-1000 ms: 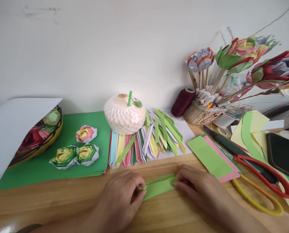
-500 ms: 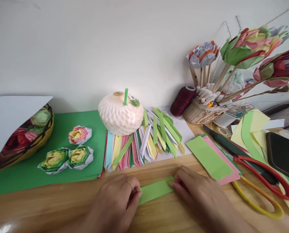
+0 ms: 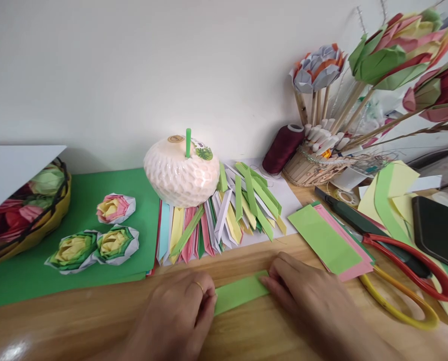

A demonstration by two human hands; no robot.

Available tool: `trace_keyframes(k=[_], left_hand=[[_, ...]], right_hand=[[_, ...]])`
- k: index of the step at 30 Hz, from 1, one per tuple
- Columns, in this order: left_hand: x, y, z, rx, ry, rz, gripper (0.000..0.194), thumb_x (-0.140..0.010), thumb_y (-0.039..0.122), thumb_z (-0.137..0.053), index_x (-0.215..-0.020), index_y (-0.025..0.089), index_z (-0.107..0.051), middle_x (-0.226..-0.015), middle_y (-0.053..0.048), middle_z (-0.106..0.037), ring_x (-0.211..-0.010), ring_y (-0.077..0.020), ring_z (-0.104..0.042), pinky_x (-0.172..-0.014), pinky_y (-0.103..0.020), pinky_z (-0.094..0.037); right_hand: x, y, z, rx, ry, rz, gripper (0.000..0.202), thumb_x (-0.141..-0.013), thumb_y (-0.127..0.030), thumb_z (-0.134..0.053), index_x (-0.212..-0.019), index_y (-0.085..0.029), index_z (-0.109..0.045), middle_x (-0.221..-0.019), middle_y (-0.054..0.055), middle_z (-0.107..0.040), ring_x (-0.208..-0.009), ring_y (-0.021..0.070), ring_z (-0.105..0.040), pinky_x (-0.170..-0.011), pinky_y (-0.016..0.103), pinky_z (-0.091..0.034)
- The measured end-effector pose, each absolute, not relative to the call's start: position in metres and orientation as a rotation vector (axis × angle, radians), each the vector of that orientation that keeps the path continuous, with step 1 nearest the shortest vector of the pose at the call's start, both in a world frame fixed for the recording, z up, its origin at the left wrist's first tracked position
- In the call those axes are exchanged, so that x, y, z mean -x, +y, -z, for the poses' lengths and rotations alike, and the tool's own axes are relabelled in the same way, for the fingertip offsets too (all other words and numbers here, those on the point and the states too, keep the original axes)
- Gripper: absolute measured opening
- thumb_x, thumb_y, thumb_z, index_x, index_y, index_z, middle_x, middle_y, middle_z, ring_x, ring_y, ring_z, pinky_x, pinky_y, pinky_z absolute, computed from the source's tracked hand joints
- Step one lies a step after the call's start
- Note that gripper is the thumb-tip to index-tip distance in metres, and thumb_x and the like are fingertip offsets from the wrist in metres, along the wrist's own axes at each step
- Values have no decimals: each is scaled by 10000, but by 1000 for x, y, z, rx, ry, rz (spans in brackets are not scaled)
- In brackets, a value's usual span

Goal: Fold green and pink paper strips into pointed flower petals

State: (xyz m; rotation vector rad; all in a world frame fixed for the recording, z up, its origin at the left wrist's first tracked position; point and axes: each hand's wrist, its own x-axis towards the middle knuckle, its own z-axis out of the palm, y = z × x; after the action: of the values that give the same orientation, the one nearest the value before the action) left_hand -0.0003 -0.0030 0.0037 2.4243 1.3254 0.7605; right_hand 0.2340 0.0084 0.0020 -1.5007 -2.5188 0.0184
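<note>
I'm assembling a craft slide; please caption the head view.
Left hand and right hand at opposite ends of a green paper strip, with colorful folded paper strips lying beyond it.

Wooden table (image 3: 69,321) under green strip (image 3: 241,293), paper rectangles (image 3: 325,240), green sheets (image 3: 83,200).

Straight ahead of me rises a smooth, off-white wall (image 3: 171,65), spanning my view and filling its upper part. It looks palest around the middle and turns greyer toward the upper left, with soft, blurred shadows low down on it. Below, running up toward the wall, lies my wooden worktop (image 3: 69,326), light brown, with darker streaks of grain going mostly sideways. Its surface has a sheen: at my near left, a small white glare (image 3: 14,350) shines off the wood. The light is fairly soft and even.
</note>
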Motion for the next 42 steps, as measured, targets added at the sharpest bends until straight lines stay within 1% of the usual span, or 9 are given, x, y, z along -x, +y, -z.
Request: trace_keyframes(k=[17, 20, 21, 24, 27, 32, 37, 39, 42], left_hand=[[-1, -1, -7, -2614, 1323, -676, 245, -844, 95, -362, -646, 196, -463, -605, -4, -550, -532, -153, -540, -475, -242, -378], [1, 0, 0, -2687, 1229, -665, 304, -911, 100, -315, -734, 182, -548, -782, -40, -640, -665, -171, -590, -580, -272, -445], [2, 0, 3, -2740, 1118, -718, 326, -937, 109, -284, -878, 184, -595, -941, -61, -672, -851, -206, -616, -724, -330, -477], [4, -1, 13, -2900, 906, -715, 356, -972, 122, -294, -1176, 229, -566, -1145, -39, -663, -1266, -265, -429, -1038, -541, -286], [6, -2, 18, -2972, 849, -632, 324, -965, 121, -369, -1211, 219, -555, -1210, -20, -643, -1371, -260, -290, -1101, -605, -124], [7, -2, 19, -3018, 830, -574, 310, -960, 144, -410, -1237, 195, -538, -1232, -50, -631, -1359, -256, -327, -1070, -574, -265], [9, 1, 21, -3093, 772, -605, 321, -977, 137, -359, -1236, 183, -542, -1287, -13, -594, -1365, -270, -291, -1074, -549, -237], [10, 2, 20, -3136, 765, -547, 331, -986, 148, -346, -1260, 188, -528, -1313, -6, -573, -1371, -265, -276, -1085, -528, -218], [10, 2, 15, -3186, 777, -436, 339, -993, 180, -348, -1298, 190, -497, -1349, -17, -540, -1368, -259, -284, -1089, -504, -219]], right_hand=[[-233, 8, -3, 1487, -2517, -24, 348, -988, -323, -285, -681, -226, -416, -604, -29, -573, -458, 121, -570, -416, 252, -298], [-234, 7, 0, 1491, -2541, -21, 307, -976, -306, -318, -701, -225, -425, -620, -27, -577, -473, 127, -579, -412, 255, -268], [-235, 7, 0, 1499, -2550, -22, 286, -968, -303, -340, -707, -224, -428, -622, -27, -578, -477, 131, -580, -414, 256, -260], [-234, 5, 1, 1520, -2574, -33, 231, -939, -292, -407, -721, -222, -436, -629, -25, -586, -493, 141, -585, -429, 255, -257], [-234, 6, 0, 1557, -2593, -60, 198, -918, -274, -452, -728, -219, -450, -648, -22, -597, -522, 150, -596, -451, 256, -273], [-242, 12, -8, 1620, -2557, -4, 228, -936, -256, -432, -718, -207, -476, -652, -12, -591, -524, 153, -588, -453, 261, -307], [-242, -4, -24, 1361, -2396, 122, 269, -974, -178, -304, -979, -161, -573, -908, 78, -654, -813, 189, -629, -655, 290, -481], [-234, -19, -25, 1159, -2495, 137, 350, -956, -118, -258, -1140, -136, -555, -1062, 109, -653, -989, 209, -606, -806, 332, -496], [-220, -39, -18, 1052, -2614, 174, 374, -920, -89, -290, -1166, -93, -572, -1095, 113, -659, -1024, 231, -595, -867, 357, -499]])
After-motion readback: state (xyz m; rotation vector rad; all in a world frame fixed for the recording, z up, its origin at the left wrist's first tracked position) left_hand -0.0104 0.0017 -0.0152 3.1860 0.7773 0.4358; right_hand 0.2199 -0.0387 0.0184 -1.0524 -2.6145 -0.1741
